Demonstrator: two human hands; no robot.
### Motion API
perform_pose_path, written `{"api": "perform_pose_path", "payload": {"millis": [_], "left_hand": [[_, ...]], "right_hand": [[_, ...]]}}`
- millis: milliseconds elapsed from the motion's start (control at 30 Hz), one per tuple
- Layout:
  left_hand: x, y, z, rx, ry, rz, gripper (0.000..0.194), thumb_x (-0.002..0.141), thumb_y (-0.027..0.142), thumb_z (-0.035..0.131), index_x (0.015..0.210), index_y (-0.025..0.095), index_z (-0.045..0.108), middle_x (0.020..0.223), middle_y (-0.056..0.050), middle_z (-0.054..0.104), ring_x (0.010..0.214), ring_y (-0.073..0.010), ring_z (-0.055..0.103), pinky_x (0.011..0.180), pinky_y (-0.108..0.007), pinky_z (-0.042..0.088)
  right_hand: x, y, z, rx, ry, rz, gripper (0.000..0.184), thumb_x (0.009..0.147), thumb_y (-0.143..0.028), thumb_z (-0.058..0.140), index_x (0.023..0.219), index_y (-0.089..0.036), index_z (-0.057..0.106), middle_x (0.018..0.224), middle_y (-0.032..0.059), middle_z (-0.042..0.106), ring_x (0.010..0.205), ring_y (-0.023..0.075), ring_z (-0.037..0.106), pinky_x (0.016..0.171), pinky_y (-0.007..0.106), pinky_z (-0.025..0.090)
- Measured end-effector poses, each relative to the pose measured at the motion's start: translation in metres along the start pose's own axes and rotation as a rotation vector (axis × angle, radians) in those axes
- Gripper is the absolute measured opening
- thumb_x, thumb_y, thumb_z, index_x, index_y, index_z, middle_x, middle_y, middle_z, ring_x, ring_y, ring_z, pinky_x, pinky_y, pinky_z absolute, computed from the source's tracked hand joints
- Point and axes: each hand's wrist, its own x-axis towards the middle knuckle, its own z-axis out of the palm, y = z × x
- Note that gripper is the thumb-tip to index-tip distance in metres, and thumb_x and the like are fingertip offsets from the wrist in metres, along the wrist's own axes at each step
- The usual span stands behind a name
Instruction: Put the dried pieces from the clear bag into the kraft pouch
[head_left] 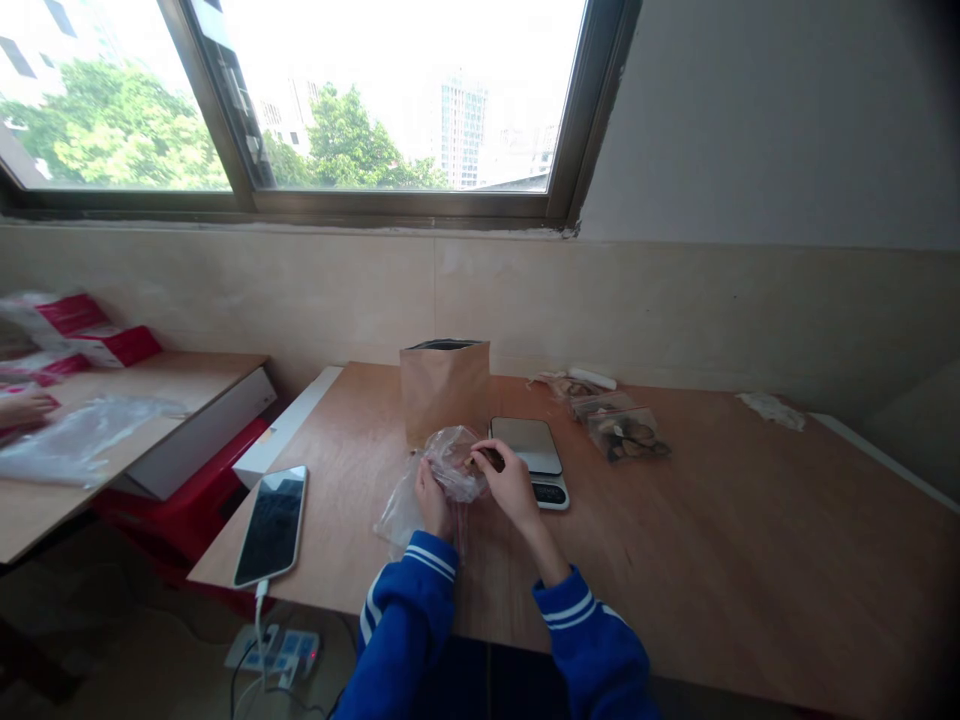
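My left hand (435, 498) is closed on a crumpled clear plastic bag (452, 450), which hangs down to the table on its left side. At the bag's right side my right hand (510, 480) has its fingers pinched together. Something small and brown shows at those fingertips, too small to name. Just behind the bag stands an upright brown kraft paper pouch (445, 390) with its top open. A white kitchen scale (529, 445) with a metal plate and dark display lies beyond my right hand, with nothing on its plate.
Zip bags of dark dried pieces (626, 432) lie right of the scale, near a white stick (592, 378). At the left edge a phone (271, 525) is plugged into a white cable. Another person's hand (26, 408) works at the left table (202, 375).
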Motion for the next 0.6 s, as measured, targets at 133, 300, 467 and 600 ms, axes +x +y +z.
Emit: {"api": "perform_pose_path", "payload": {"millis": [133, 300, 467, 600], "left_hand": [[-0.005, 0.005, 0.004, -0.087, -0.049, -0.098, 0.039, 0.090, 0.047, 0.045, 0.101, 0.014, 0.063, 0.078, -0.015, 0.073, 0.069, -0.0266, 0.071, 0.068, -0.041, 0.057], [-0.009, 0.010, 0.005, -0.096, -0.036, -0.122, 0.044, 0.089, 0.047, 0.045, 0.112, 0.011, 0.056, 0.078, -0.014, 0.073, 0.070, -0.0289, 0.072, 0.064, -0.043, 0.058], [-0.011, 0.012, 0.005, -0.096, -0.046, -0.138, 0.047, 0.088, 0.049, 0.048, 0.113, 0.011, 0.057, 0.079, -0.015, 0.073, 0.068, -0.0282, 0.072, 0.062, -0.040, 0.057], [-0.008, 0.009, 0.004, -0.088, -0.038, -0.124, 0.043, 0.088, 0.049, 0.047, 0.109, 0.013, 0.060, 0.080, -0.015, 0.073, 0.067, -0.0276, 0.071, 0.061, -0.038, 0.057]], "right_hand": [[0.024, -0.009, -0.005, 0.089, 0.024, -0.047, 0.025, 0.080, -0.041, 0.064, 0.087, -0.017, 0.067, 0.086, 0.0077, 0.071, 0.081, 0.0221, 0.066, 0.076, 0.033, 0.051], [0.094, -0.048, -0.011, 0.216, 0.147, -0.202, 0.027, 0.081, -0.042, 0.064, 0.091, -0.018, 0.066, 0.088, 0.0081, 0.071, 0.081, 0.0205, 0.066, 0.073, 0.032, 0.051], [0.163, -0.079, -0.004, -0.055, 0.317, -0.362, 0.013, 0.087, -0.030, 0.057, 0.090, -0.018, 0.063, 0.086, 0.0068, 0.069, 0.079, 0.0204, 0.064, 0.075, 0.032, 0.049], [0.182, -0.076, 0.009, -0.250, 0.275, -0.435, 0.010, 0.089, -0.020, 0.051, 0.089, -0.019, 0.061, 0.088, 0.0078, 0.068, 0.084, 0.0225, 0.062, 0.080, 0.034, 0.047]]}}
